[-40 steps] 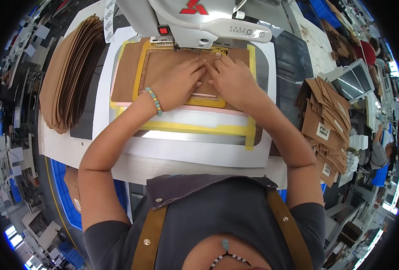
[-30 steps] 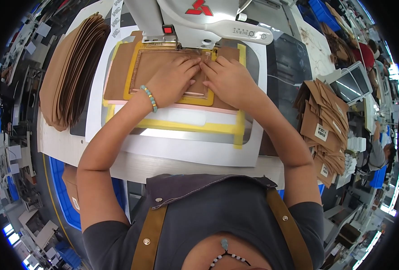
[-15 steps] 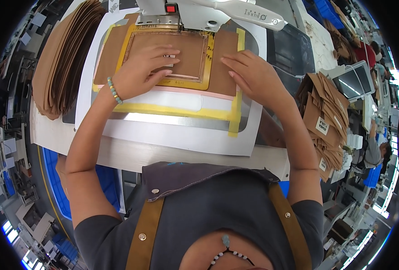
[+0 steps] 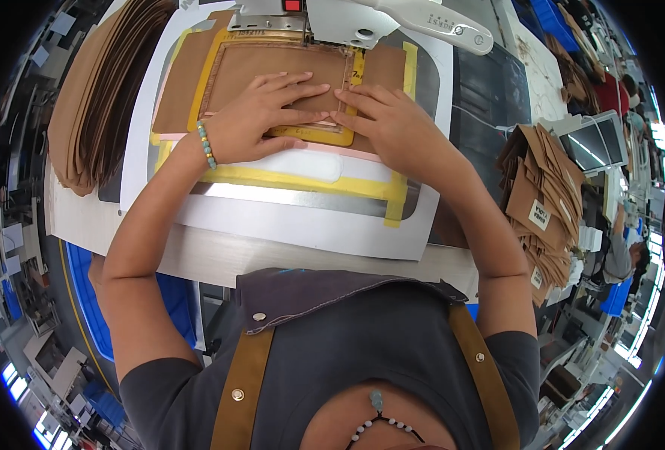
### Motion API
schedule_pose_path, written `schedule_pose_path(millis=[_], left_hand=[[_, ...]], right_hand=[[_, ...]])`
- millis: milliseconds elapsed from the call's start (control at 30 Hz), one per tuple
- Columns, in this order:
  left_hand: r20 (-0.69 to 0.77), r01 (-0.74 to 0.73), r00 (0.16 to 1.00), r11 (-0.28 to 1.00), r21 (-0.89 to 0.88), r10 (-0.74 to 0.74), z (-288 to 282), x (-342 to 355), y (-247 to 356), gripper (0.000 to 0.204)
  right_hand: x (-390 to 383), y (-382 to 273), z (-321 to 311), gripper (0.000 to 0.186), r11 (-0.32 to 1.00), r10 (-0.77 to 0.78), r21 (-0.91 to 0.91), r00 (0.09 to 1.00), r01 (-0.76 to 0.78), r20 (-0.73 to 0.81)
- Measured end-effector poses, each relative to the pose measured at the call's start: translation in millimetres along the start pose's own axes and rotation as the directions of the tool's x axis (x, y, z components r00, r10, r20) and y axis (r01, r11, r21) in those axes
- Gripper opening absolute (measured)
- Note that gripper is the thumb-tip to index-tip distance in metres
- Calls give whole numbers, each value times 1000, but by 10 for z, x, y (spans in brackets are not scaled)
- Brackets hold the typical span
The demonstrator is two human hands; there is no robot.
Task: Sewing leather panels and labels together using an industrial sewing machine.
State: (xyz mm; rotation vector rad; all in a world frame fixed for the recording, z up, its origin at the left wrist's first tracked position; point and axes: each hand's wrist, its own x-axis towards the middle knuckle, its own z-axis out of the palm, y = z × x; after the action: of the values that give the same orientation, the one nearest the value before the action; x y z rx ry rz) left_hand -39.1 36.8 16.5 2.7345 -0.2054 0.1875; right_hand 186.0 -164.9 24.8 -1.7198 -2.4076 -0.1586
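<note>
My left hand (image 4: pixel 276 116) lies with fingers stretched over a brown sheet (image 4: pixel 176 96), inside a yellow rectangular frame (image 4: pixel 338 138). From the other side, my right hand (image 4: pixel 392 127) reaches across the frame's right edge, fingers extended and their tips close to the left fingertips. Both hands press flat and grip nothing. Just beyond them is the head of a sewing machine (image 4: pixel 350 26), its needle area at the frame's far edge. Yellow tape (image 4: pixel 287 184) runs along the near side of the work. What lies under my fingers is hidden.
A thick stack of brown pieces (image 4: pixel 96 105) stands at the left. To the right are bundled brown pieces with white labels (image 4: pixel 543 217) and a tablet-like screen (image 4: pixel 597 139). A blue bin (image 4: pixel 175 307) sits below the table edge (image 4: pixel 212 259).
My left hand has slid right and slightly nearer. My right hand has moved left from the sheet's right side onto the frame. A small pale piece that showed beneath the left fingers is now covered.
</note>
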Motion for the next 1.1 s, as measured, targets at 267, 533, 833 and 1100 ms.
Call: schedule_pose_path(millis=[267, 533, 833, 1100], left_hand=[[3, -3, 1000, 992, -128, 3, -62, 24, -101, 50], [20, -7, 1000, 999, -39, 7, -75, 111, -145, 49], [4, -2, 1000, 997, 74, 2, -81, 273, -268, 47], [-7, 57, 998, 990, 130, -56, -128, 440, -406, 44]], right_hand=[[29, -20, -3, 43, 996, 49, 79, 999, -47, -16], [-113, 248, -45, 40, 977, 159, 161, 979, -137, -128], [-260, 530, -68, 28, 933, 324, 250, 906, -258, -273], [-298, 571, -23, 25, 929, 346, 237, 896, -285, -278]])
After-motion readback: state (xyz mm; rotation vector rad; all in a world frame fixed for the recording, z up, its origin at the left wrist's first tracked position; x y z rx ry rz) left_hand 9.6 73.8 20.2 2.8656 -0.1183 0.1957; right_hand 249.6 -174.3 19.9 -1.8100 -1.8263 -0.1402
